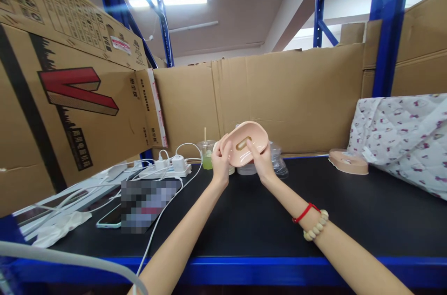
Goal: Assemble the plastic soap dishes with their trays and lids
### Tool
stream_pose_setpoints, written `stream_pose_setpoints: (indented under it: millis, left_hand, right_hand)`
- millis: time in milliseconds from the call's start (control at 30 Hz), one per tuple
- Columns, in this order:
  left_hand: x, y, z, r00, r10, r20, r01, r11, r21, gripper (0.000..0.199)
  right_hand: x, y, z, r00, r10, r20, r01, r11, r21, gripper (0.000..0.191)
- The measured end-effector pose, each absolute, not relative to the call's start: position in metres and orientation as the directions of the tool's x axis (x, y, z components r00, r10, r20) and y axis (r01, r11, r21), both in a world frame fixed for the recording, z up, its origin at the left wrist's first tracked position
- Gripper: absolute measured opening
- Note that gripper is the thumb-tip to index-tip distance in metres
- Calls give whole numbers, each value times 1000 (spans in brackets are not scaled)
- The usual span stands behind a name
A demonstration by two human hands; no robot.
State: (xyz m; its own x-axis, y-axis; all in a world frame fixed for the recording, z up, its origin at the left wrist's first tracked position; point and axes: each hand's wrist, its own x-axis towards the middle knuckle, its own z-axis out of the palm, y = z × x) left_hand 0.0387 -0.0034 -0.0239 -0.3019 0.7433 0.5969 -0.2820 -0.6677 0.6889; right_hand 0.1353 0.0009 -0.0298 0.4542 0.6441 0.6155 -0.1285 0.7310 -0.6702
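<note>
Both hands hold up a glossy pink oval plastic lid [257,136] with a slot in its middle, like the top of a tissue box. It is tilted, its hollow side facing me. My left hand [221,161] is closed on the left edge, thumb in front. My right hand [262,163] grips the lower right edge, its thumb near the slot; the fingers behind are hidden. Behind the lid are a clear cup of green drink [207,161] with a straw and some clear plastic packaging [279,164], both partly covered.
A black tabletop [314,206] has a blue front edge. A flat pink piece [348,163] lies at right beside a patterned quilted cloth [405,141]. At left are a power strip [167,170], loose white cables, a phone [110,218] and a large carton [77,99].
</note>
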Motion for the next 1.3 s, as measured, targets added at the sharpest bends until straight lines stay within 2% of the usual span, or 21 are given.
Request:
stream_pose_setpoints:
  millis: [167,333,600,700,800,900,1000,1100,1200,1300]
  left_hand:
    - [34,-7,-19,-138,856,499,-283,-517,808,42]
    - [33,-11,-16,-111,828,549,-206,-560,802,35]
    - [35,-8,-18,-171,870,462,-125,-484,866,37]
    - [33,-7,-18,-121,869,480,-133,-494,859,36]
    - [31,-7,-20,16,893,449,-148,-442,885,35]
    - [31,-6,-23,139,931,338,-134,-320,938,33]
    - [32,-6,-24,106,957,272,-188,-249,950,32]
    - [34,-6,-22,11,968,250,-358,-230,905,27]
    - [35,-7,-19,-50,975,216,-475,-214,854,21]
    - [36,-9,-18,-45,983,178,-511,-176,842,14]
  right_hand:
    - [148,1,-22,445,612,654,-101,759,-643,48]
    - [155,-1,-18,346,555,757,-28,812,-582,43]
    - [162,0,-18,369,619,693,-13,749,-662,54]
    - [166,5,-18,355,635,686,-34,742,-670,53]
    - [168,7,-19,297,638,710,-3,744,-668,51]
    - [171,5,-21,241,616,750,125,747,-653,44]
    - [182,6,-23,400,574,715,267,673,-690,44]
    - [199,13,-30,523,502,689,449,525,-723,33]
    - [215,29,-45,410,503,761,649,425,-631,43]
    - [225,46,-64,307,588,748,704,389,-594,57]
